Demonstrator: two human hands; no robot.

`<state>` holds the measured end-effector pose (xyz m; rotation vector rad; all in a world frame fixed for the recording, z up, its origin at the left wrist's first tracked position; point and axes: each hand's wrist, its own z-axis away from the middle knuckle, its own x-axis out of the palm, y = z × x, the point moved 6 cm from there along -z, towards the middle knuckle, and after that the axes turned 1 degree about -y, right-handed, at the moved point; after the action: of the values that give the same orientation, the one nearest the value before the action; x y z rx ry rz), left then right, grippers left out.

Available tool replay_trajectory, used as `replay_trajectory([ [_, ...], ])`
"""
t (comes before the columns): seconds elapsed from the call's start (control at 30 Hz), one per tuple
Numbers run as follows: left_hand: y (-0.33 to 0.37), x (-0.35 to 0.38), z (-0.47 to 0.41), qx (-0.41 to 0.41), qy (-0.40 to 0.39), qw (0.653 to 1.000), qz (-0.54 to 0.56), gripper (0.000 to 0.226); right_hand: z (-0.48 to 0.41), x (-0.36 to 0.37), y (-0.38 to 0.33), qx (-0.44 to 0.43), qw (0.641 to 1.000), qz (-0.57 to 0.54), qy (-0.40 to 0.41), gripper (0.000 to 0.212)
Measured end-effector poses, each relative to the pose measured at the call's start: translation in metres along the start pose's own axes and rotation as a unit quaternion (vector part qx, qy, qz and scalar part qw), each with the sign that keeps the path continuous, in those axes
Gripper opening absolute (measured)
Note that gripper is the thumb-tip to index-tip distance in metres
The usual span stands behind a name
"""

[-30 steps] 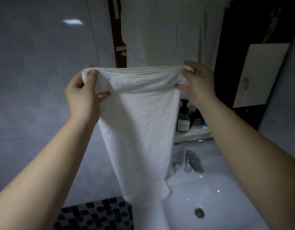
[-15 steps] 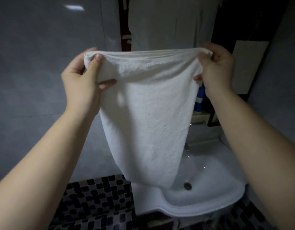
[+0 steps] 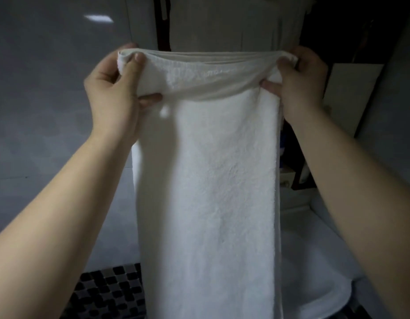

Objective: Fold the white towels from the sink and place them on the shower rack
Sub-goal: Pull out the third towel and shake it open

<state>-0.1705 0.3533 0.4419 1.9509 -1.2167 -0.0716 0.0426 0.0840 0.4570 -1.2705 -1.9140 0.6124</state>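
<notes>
Mostly I see a grey tiled wall (image 3: 49,125) filling the left of the head view, with a bright patch of light reflected high on it. In front of it hangs the white towel (image 3: 206,180), the task's thing, held up at arm's length in mid-air. It drops straight down as 1 long panel and runs out past the bottom edge of the view. Its top edge is pulled fairly taut between the 2 hands, and several layers of cloth show stacked there. The white sink (image 3: 314,261) lies low on the right, partly hidden behind the towel, and the towel is not resting in it. Behind the towel's top edge a pale cloth (image 3: 222,21) hangs against a dark background; I cannot tell what it is. A patch of black and grey mosaic floor (image 3: 107,293) shows at the bottom left. My left hand (image 3: 116,88) pinches the towel's upper left corner, thumb on the near face and fingers curled behind. My right hand (image 3: 300,79) pinches the upper right corner the same way.
</notes>
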Motion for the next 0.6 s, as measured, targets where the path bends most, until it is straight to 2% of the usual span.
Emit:
replay_trajectory([
  [0.1,-0.033,0.005,-0.017,-0.002,-0.002,1.0,-0.023,0.01,-0.018,0.0,0.036,0.026,0.999,0.01,-0.016,0.042],
  [0.27,-0.094,0.01,-0.039,-0.032,0.001,0.999,-0.039,0.011,-0.043,0.003,0.09,0.056,0.998,0.002,-0.023,0.023],
  [0.37,-0.134,0.004,-0.041,-0.071,0.01,0.997,-0.029,0.019,-0.045,-0.001,0.127,0.101,0.995,-0.01,-0.023,0.023],
  [0.6,-0.201,-0.028,-0.011,-0.141,0.024,0.989,-0.038,0.011,-0.019,-0.02,0.198,0.173,0.984,0.014,-0.042,0.021],
])
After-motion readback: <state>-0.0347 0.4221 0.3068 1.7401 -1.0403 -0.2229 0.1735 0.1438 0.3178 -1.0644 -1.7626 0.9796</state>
